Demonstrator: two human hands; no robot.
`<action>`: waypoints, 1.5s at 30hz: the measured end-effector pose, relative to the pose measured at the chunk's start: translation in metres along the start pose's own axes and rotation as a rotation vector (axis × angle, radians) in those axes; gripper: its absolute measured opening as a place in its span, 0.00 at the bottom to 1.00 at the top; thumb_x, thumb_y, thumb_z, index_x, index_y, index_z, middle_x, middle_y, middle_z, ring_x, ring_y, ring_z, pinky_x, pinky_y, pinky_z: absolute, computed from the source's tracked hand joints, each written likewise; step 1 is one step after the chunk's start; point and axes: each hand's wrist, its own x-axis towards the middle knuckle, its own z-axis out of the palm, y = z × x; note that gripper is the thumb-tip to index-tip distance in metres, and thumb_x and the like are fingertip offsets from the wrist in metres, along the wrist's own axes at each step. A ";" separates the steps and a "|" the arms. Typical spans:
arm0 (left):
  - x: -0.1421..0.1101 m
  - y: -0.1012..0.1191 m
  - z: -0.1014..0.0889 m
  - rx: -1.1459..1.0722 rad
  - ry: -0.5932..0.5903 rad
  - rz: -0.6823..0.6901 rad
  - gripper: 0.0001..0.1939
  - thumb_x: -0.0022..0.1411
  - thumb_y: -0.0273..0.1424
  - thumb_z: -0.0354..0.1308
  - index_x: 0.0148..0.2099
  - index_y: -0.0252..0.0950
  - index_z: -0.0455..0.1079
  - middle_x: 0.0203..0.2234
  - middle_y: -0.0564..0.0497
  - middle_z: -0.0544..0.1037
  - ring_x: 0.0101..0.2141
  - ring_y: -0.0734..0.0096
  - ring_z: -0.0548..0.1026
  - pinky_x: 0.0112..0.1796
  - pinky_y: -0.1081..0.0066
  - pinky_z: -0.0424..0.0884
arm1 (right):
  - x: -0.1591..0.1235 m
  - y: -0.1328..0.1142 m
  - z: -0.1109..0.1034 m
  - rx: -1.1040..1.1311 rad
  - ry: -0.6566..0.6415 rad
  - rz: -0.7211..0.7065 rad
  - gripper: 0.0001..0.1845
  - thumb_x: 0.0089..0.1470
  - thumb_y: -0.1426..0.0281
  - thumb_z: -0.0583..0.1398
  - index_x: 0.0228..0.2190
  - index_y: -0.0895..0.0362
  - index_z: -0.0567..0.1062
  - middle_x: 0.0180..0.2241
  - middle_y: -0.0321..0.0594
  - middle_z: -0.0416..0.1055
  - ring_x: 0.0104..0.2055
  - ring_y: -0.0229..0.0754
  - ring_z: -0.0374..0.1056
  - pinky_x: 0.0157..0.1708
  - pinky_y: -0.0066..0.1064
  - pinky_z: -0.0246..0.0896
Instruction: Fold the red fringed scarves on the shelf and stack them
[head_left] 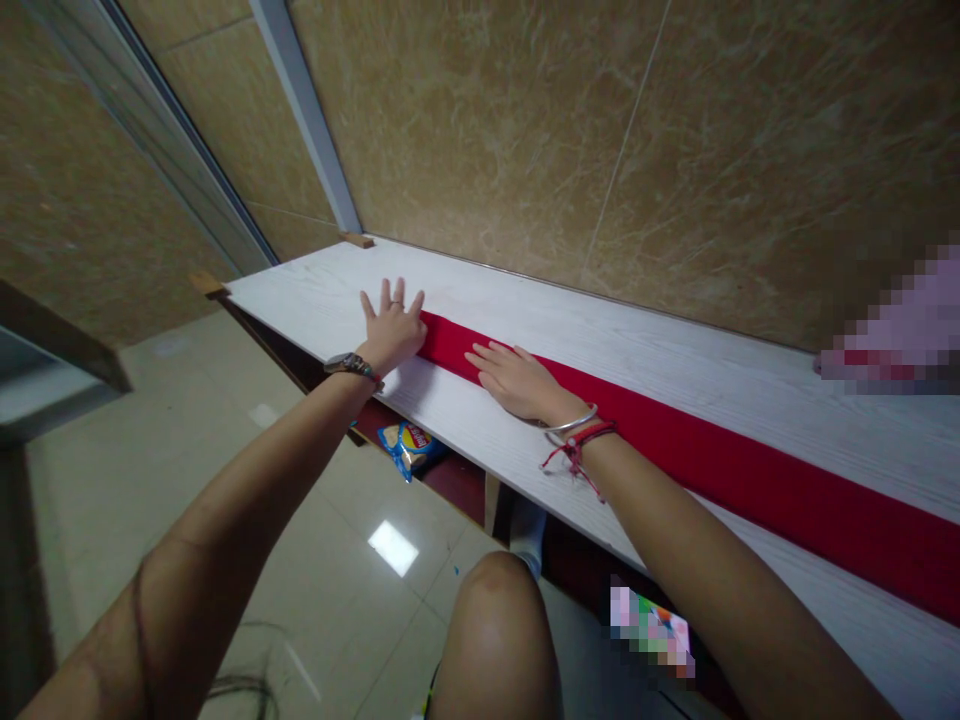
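Observation:
A long red cloth strip (pixel 720 440) lies along a white wood-grain tabletop (pixel 300 285) and runs out of view at the right. At its far left end rests my left hand (pixel 394 330), palm down with fingers spread; a watch and a ring are on that arm. Farther right, my right hand (pixel 517 380) lies flat on the strip, its fingers stretched out. A silver bangle (pixel 574 425) and a red cord bracelet circle the right wrist. Neither hand grips anything.
A blue snack bag (pixel 409 445) sits on a shelf below the tabletop. A blurred colourful packet (pixel 652 628) is lower right. Marbled wall tiles (pixel 510 130) border the table's back edge. My bent knee (pixel 499 620) is near its front edge. A pixelated pink thing (pixel 911 320) stands at the right.

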 end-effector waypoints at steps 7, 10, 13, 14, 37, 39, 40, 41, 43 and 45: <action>-0.007 0.023 0.007 -0.045 -0.228 0.299 0.27 0.68 0.37 0.33 0.67 0.43 0.47 0.66 0.49 0.50 0.64 0.55 0.47 0.58 0.49 0.50 | -0.022 0.016 -0.009 0.011 -0.042 0.089 0.27 0.62 0.66 0.42 0.61 0.55 0.56 0.65 0.40 0.49 0.66 0.45 0.44 0.62 0.47 0.41; -0.005 0.018 0.006 -0.033 -0.249 0.302 0.27 0.68 0.37 0.33 0.67 0.44 0.46 0.65 0.50 0.52 0.64 0.53 0.46 0.57 0.45 0.51 | -0.072 0.045 -0.017 0.010 -0.051 0.219 0.29 0.62 0.63 0.43 0.62 0.56 0.56 0.65 0.43 0.49 0.65 0.48 0.47 0.61 0.49 0.45; -0.008 0.019 0.000 -0.011 -0.264 0.222 0.28 0.67 0.38 0.32 0.68 0.41 0.45 0.65 0.45 0.50 0.64 0.48 0.47 0.56 0.42 0.51 | -0.152 0.086 -0.027 -0.011 -0.034 0.346 0.30 0.60 0.60 0.43 0.60 0.58 0.59 0.63 0.47 0.53 0.64 0.49 0.48 0.61 0.48 0.47; -0.009 0.023 -0.002 -0.003 -0.258 0.182 0.28 0.67 0.38 0.32 0.67 0.40 0.46 0.65 0.43 0.50 0.63 0.46 0.47 0.55 0.41 0.51 | -0.182 0.100 -0.030 -0.017 -0.040 0.403 0.31 0.60 0.59 0.43 0.60 0.58 0.59 0.63 0.48 0.53 0.64 0.50 0.48 0.61 0.48 0.46; -0.054 0.317 -0.081 -0.092 -0.557 1.005 0.27 0.49 0.43 0.58 0.50 0.36 0.70 0.47 0.44 0.76 0.44 0.60 0.73 0.45 0.66 0.67 | -0.422 0.155 -0.128 -0.001 -0.240 0.850 0.21 0.47 0.61 0.60 0.43 0.57 0.75 0.45 0.48 0.74 0.46 0.51 0.69 0.46 0.38 0.62; -0.049 0.317 -0.081 -0.070 -0.545 1.003 0.27 0.46 0.44 0.59 0.47 0.36 0.72 0.46 0.43 0.76 0.43 0.58 0.73 0.45 0.66 0.67 | -0.418 0.156 -0.131 0.010 -0.283 0.868 0.19 0.45 0.60 0.61 0.38 0.56 0.76 0.42 0.47 0.75 0.43 0.50 0.70 0.43 0.36 0.63; -0.047 0.317 -0.081 -0.065 -0.540 0.999 0.27 0.45 0.44 0.59 0.47 0.36 0.72 0.45 0.43 0.76 0.43 0.57 0.73 0.44 0.66 0.67 | -0.416 0.157 -0.132 0.015 -0.296 0.866 0.18 0.44 0.60 0.61 0.37 0.56 0.76 0.41 0.46 0.75 0.42 0.50 0.70 0.41 0.35 0.63; -0.046 0.318 -0.081 -0.066 -0.541 0.996 0.28 0.44 0.45 0.59 0.46 0.36 0.72 0.45 0.43 0.76 0.43 0.57 0.73 0.43 0.67 0.67 | -0.415 0.157 -0.133 0.021 -0.307 0.862 0.17 0.44 0.59 0.61 0.36 0.55 0.76 0.40 0.45 0.75 0.42 0.49 0.70 0.40 0.34 0.63; -0.046 0.319 -0.080 -0.083 -0.553 1.003 0.28 0.44 0.45 0.58 0.47 0.36 0.72 0.45 0.43 0.76 0.42 0.59 0.73 0.42 0.69 0.67 | -0.415 0.158 -0.135 0.038 -0.326 0.859 0.17 0.43 0.59 0.62 0.35 0.55 0.75 0.39 0.44 0.76 0.40 0.49 0.70 0.37 0.34 0.63; -0.046 0.320 -0.080 -0.103 -0.558 1.025 0.28 0.45 0.44 0.57 0.48 0.37 0.71 0.45 0.45 0.77 0.42 0.62 0.73 0.41 0.71 0.67 | -0.418 0.161 -0.137 0.058 -0.344 0.865 0.19 0.42 0.59 0.62 0.37 0.54 0.76 0.39 0.43 0.76 0.40 0.50 0.70 0.36 0.35 0.63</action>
